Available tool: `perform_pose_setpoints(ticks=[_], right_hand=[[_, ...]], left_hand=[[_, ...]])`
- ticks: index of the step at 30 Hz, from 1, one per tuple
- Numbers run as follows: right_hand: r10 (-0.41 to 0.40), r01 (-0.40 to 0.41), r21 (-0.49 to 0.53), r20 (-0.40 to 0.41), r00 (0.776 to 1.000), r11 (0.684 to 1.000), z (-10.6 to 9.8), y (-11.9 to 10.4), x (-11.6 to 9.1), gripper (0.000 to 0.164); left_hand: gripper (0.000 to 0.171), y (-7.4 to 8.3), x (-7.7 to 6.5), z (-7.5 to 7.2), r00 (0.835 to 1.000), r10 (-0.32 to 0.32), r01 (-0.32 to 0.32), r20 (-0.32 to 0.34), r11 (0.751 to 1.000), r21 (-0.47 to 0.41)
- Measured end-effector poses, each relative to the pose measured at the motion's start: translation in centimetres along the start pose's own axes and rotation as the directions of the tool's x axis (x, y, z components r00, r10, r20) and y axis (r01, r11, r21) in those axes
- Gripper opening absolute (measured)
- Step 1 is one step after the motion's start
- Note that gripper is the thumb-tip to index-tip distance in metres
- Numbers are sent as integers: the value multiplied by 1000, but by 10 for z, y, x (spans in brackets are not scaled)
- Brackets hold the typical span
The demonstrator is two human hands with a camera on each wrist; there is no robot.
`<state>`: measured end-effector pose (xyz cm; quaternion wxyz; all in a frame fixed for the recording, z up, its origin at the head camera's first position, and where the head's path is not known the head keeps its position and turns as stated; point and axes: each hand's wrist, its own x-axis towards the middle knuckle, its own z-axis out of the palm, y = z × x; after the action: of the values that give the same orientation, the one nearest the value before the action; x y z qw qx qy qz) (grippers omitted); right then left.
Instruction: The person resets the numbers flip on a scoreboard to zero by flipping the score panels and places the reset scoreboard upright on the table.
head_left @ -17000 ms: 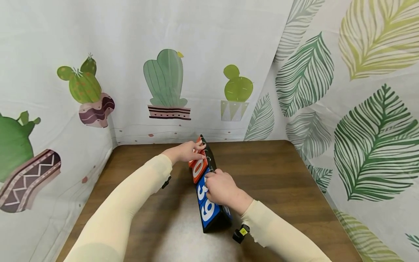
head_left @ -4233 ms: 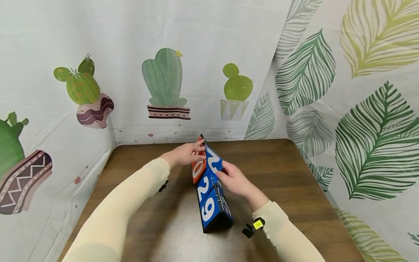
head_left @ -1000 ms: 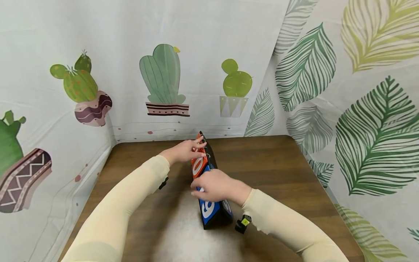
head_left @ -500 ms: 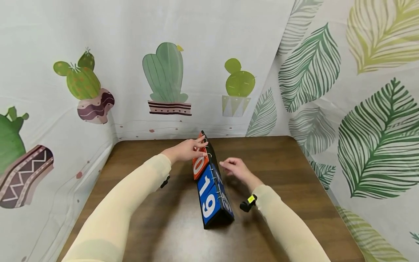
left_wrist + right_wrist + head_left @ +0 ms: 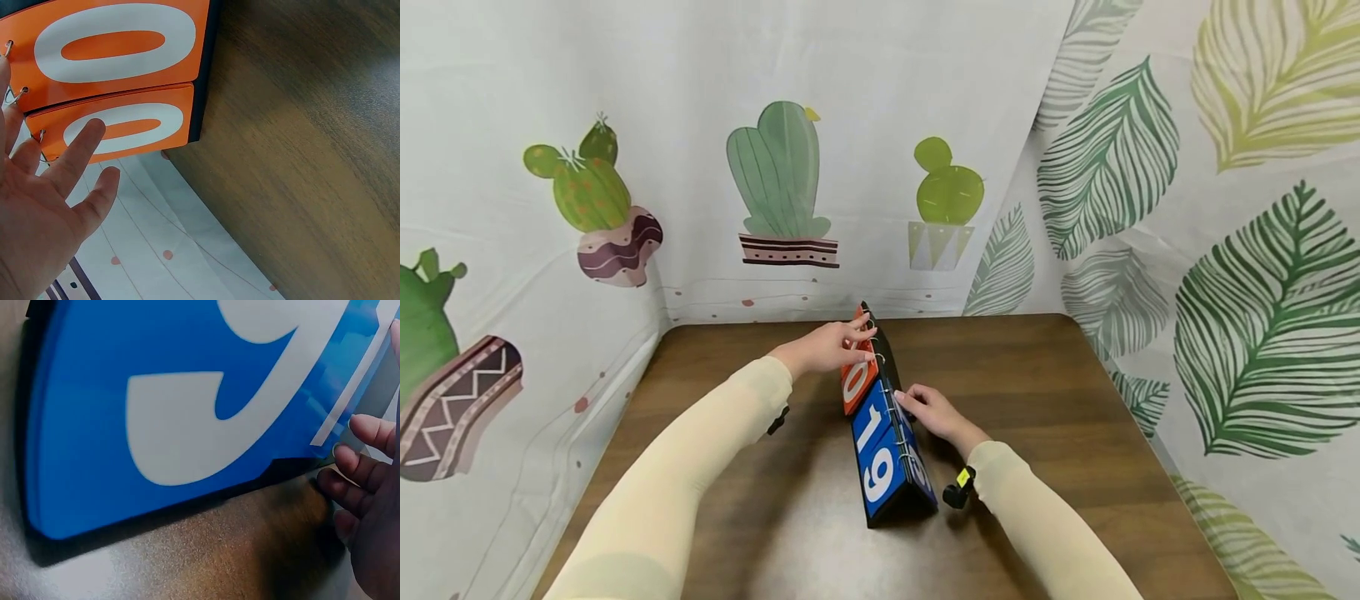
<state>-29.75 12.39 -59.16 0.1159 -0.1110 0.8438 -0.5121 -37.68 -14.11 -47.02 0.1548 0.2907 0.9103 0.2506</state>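
Observation:
A tent-shaped flip scoreboard (image 5: 871, 423) stands on the table, its number cards hung on rings along the top ridge. Toward me on its left face are blue cards reading 1 and 9; beyond them are orange cards (image 5: 115, 87) reading 0. My left hand (image 5: 827, 347) rests at the far ridge with fingers spread over the orange cards and rings. On the other side, my right hand (image 5: 936, 414) has its fingertips at the ridge beside the blue cards, fingers loosely bent. The right wrist view shows its fingers by the edge of a blue card (image 5: 87, 450).
The brown wooden table (image 5: 1037, 375) extends around the scoreboard. A white cloth (image 5: 865, 167) printed with cacti hangs behind it, and a leaf-printed cloth (image 5: 1120, 317) hangs to the right. A small black device (image 5: 958, 488) sits on my right wrist.
The blue card beside the 9 showed 3, then 2, and now 1. My right hand went from over the left face out to the right, then back to the ridge. My left hand stayed.

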Motion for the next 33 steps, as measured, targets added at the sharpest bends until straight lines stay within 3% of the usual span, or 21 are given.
perform_pose_setpoints(ticks=[11,17,24,30,33], right_hand=[[54,-51,43,-77,996,998,-5,3,-1,46],[104,-100,121,-25,994,988,-19,7,-5,44],[133,-131,194,1,991,972,-39,11,-14,27],[169,-134,340,-76,983,931,-49,8,-20,21],[190,-143,411,-75,979,900,-54,5,-22,22]], left_hand=[[69,1,-1,0,1000,-3,3,4,1000,1],[71,1,-2,0,1000,-4,4,-1,1000,5],[68,3,-1,0,1000,-5,5,-1,1000,-8],[67,1,1,1,1000,-6,6,-12,1000,4],[67,0,2,1,1000,-3,4,-20,1000,14]])
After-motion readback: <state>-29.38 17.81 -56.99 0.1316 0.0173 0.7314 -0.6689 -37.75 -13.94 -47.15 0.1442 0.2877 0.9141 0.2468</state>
